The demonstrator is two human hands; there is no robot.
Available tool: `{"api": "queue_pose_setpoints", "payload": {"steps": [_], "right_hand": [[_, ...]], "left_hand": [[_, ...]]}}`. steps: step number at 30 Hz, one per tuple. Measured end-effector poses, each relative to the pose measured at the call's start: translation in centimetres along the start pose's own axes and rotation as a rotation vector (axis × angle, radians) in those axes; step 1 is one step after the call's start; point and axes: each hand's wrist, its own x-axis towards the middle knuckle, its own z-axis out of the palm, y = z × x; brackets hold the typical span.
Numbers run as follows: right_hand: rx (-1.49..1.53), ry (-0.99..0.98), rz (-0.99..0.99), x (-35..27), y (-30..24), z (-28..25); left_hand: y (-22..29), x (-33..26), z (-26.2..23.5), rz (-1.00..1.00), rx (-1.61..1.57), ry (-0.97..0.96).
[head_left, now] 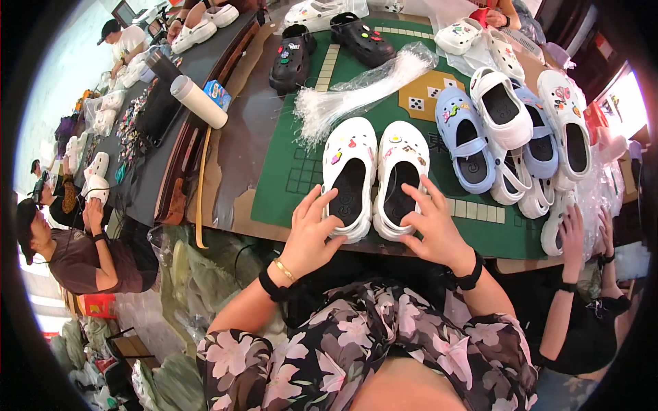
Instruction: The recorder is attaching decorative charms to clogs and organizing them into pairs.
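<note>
A pair of white clogs with colourful charms on the toes stands side by side on the green mat (274, 198), toes pointing away from me. My left hand (310, 222) is closed on the heel rim of the left white clog (351, 147), thumb outside and a fingertip over the edge. In the same way my right hand (433, 225) holds the heel of the right white clog (404, 144). Both heels touch the mat, and the black insoles show. A bundle of thin white plastic ties (370, 82) lies beyond the toes.
Black clogs (293, 58) stand at the far left of the mat. Blue clogs (460, 137) and more white clogs (563, 123) crowd the right. A cream bottle (199, 101) and a blue box (217, 94) stand left. A co-worker's hand (570, 240) is near right.
</note>
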Motion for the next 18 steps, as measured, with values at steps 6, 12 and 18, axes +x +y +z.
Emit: {"api": "queue_pose_setpoints", "payload": {"steps": [6,12,18], "right_hand": [[0.284,0.266,0.093,2.1,0.8,-1.0],[0.332,0.382,0.174,0.5,1.3,-0.2],[0.606,0.419,0.511,-4.1,3.4,3.3]], "left_hand": [[-1.0,3.6,-1.2,-0.062,-0.369,0.065],[-5.1,5.7,-1.9,-0.115,-0.255,0.291],[-13.9,7.7,0.9,-0.306,0.129,0.312]]}}
